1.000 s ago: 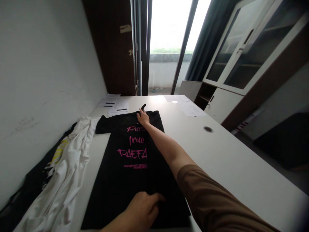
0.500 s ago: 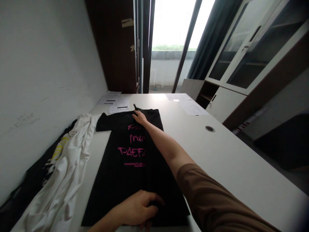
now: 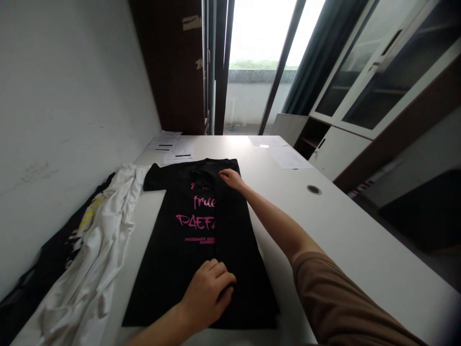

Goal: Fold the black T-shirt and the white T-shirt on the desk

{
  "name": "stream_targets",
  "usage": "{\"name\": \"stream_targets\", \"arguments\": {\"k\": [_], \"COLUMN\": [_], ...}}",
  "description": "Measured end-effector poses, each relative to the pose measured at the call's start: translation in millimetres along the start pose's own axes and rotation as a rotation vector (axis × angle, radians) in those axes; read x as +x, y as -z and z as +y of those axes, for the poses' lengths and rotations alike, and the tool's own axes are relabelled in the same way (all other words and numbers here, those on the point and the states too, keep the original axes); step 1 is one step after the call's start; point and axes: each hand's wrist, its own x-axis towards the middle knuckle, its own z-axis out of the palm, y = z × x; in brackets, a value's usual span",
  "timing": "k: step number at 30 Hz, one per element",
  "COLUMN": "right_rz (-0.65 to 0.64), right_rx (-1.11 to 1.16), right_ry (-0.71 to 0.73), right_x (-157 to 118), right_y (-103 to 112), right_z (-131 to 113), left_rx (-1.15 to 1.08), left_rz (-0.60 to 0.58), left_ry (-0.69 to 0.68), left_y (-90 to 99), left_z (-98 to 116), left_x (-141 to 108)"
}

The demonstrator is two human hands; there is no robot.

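Observation:
A black T-shirt (image 3: 187,269) with pink lettering lies flat on the white table. Its right side is folded over toward the middle, covering the ends of the printed words; the left sleeve sticks out. My right hand (image 3: 232,179) is at the folded part near the shoulder, its fingers together and closed on the cloth. Over the lower middle of the shirt is my left hand (image 3: 209,290), fingers loosely bent and thumb apart from the forefinger, with nothing seen in it. Its fingertips are partly hidden.
Along the wall at left lie a crumpled white garment (image 3: 104,250) and a black one with yellow print (image 3: 54,254). Paper sheets (image 3: 176,149) rest at the table's far left, more papers (image 3: 288,156) at far right. A round cable hole (image 3: 314,190) sits in the table (image 3: 345,245).
My right hand has moved right from the collar to the folded shoulder, and the raised bit of collar now lies down. My left hand has shifted slightly up the shirt.

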Motion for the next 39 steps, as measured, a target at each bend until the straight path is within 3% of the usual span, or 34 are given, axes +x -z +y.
{"name": "stream_targets", "arguments": {"k": [3, 6, 10, 14, 22, 31, 36, 39], "right_rz": [-0.017, -0.098, -0.144, -0.155, -0.19, -0.225, -0.219, -0.214], "right_rx": [-0.153, -0.255, -0.346, -0.342, -0.358, -0.364, -0.355, -0.349], "right_ry": [-0.079, -0.098, -0.069, -0.094, -0.119, -0.112, -0.107, -0.107], "right_x": [-33.8, -70.1, -104.2, -110.5, -108.5, -107.3, -105.6, -106.1], "right_y": [22.9, 25.3, 14.8, 12.9, 14.7, 18.2, 19.7, 19.7], "right_z": [27.8, 43.7, 43.6, 39.0, 38.4, 45.0, 48.9, 48.2], "left_rx": [0.112, 0.241, 0.446, 0.497, 0.341, 0.279, 0.006, 0.029], "left_rz": [-0.092, -0.197, -0.272, -0.308, -0.367, -0.438, -0.556, -0.45], "left_ry": [-0.168, -0.296, -0.373, -0.407, -0.596, -0.635, -0.556, -0.429], "left_y": [-5.8, -16.8, -44.4, -58.9, -22.0, -19.0, -9.0, -7.2], "left_z": [11.9, 30.6, 47.5, 47.3, 43.3, 52.6, 52.9, 53.5], "left_x": [5.9, 19.8, 42.1, 52.1, 47.2, 48.5, 50.3, 63.2]}}
